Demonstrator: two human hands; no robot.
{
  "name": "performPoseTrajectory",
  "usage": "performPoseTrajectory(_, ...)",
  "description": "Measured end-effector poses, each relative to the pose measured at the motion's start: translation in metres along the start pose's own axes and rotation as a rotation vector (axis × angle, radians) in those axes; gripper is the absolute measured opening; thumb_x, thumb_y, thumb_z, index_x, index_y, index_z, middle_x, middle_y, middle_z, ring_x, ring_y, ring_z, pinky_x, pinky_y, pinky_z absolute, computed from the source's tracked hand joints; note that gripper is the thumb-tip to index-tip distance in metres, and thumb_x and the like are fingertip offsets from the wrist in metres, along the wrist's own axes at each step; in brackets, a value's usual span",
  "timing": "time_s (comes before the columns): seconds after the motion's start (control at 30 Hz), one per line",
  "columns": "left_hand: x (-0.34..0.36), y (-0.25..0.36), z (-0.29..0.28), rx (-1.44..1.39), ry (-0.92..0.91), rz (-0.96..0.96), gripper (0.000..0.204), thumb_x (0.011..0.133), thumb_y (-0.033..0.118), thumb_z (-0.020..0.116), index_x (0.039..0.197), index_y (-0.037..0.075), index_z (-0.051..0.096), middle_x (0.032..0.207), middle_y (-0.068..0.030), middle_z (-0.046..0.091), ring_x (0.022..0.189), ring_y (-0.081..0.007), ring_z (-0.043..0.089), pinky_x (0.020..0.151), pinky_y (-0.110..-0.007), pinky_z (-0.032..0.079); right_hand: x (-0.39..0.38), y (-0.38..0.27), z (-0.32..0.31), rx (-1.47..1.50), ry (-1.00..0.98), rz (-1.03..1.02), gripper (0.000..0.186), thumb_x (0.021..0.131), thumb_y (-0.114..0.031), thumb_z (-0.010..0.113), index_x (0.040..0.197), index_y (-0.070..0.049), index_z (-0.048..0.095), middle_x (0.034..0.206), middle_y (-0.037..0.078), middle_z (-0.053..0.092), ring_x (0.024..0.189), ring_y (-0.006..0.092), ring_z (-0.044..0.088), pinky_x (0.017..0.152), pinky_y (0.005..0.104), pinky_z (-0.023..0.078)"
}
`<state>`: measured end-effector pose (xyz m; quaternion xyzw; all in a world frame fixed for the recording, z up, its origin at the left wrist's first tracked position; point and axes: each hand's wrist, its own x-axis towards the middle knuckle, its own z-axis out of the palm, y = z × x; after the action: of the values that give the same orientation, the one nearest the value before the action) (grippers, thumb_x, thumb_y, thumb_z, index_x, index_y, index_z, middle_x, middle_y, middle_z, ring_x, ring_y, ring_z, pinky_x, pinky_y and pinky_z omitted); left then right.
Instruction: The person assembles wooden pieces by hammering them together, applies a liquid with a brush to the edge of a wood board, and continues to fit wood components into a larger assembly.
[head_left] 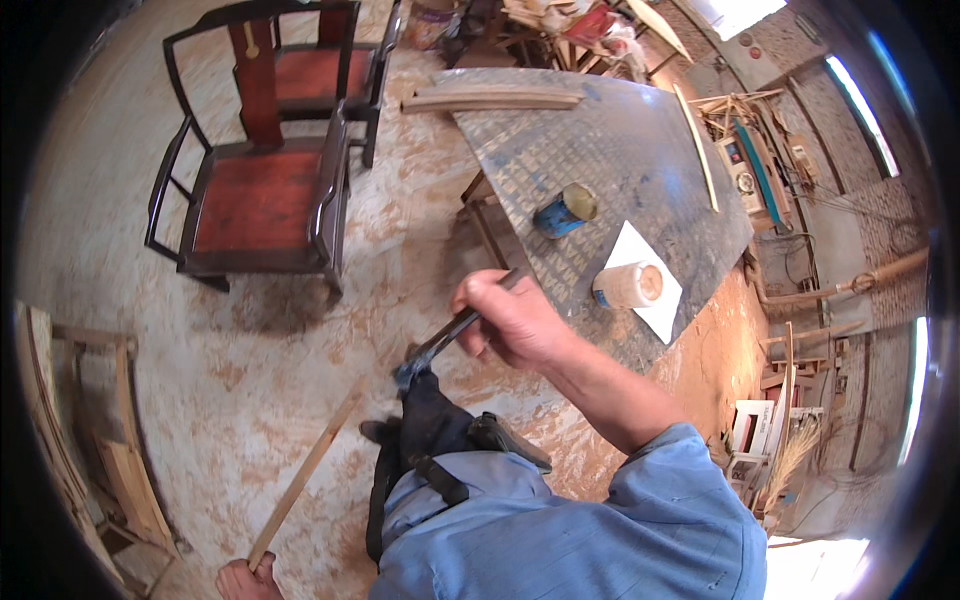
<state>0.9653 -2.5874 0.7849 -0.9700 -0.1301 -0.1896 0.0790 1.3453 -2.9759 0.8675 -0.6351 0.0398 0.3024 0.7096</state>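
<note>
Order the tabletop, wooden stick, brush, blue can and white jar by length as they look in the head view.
1. Tabletop
2. Wooden stick, in the left hand
3. Brush, in the right hand
4. Blue can and white jar: too alike to rank

Daylight enters from the right, where the 2 narrow, upright, white-bright windows (864, 117) burn out. Bluish glare streaks the dark, patterned, flat tabletop sheet (610, 130). Soft shadow pools beneath the nearer dark-framed, red-seated wooden armchair (255, 205). Fisheye distortion curves straight edges outward; blackness rounds off all 4 corners.
</note>
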Motion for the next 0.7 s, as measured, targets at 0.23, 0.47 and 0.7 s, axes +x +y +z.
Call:
performPoseTrajectory(0.23,-0.014,0.012,-0.007,0.073,-0.013,-0.159,0.054,0.069,0.052,0.080,0.062,0.014,0.043,0.060,-0.0062,0.045,0.057,-0.0295,0.049,0.056,-0.043,0.040,-0.015,-0.047,-0.117,-0.294,0.705,-0.404,0.033,0.096,-0.040,0.056,0.080,-0.011,0.058,0.062,-0.001,0.050,0.052,0.0088,0.046,0.046,0.0263,0.034)
performPoseTrajectory(0.47,0.013,0.029,-0.024,0.069,-0.008,-0.395,0.057,0.070,0.057,0.076,0.053,0.015,0.042,0.051,-0.0026,0.048,0.048,-0.0227,0.051,0.046,-0.036,0.040,0.019,-0.073,-0.209,-0.172,0.817,-0.335,0.033,0.099,-0.039,0.057,0.108,-0.009,0.067,0.071,-0.001,0.049,0.061,0.0075,0.044,0.052,0.0229,0.030)
performPoseTrajectory(0.7,0.033,0.054,-0.052,0.149,0.092,-0.631,0.057,0.072,0.057,0.075,0.052,0.013,0.046,0.052,-0.0039,0.052,0.048,-0.0242,0.055,0.046,-0.035,0.043,0.050,-0.091,-0.144,-0.299,0.488,-0.492,0.040,0.098,-0.039,0.057,0.077,-0.005,0.056,0.063,0.007,0.054,0.055,0.0178,0.047,0.054,0.0309,0.035)
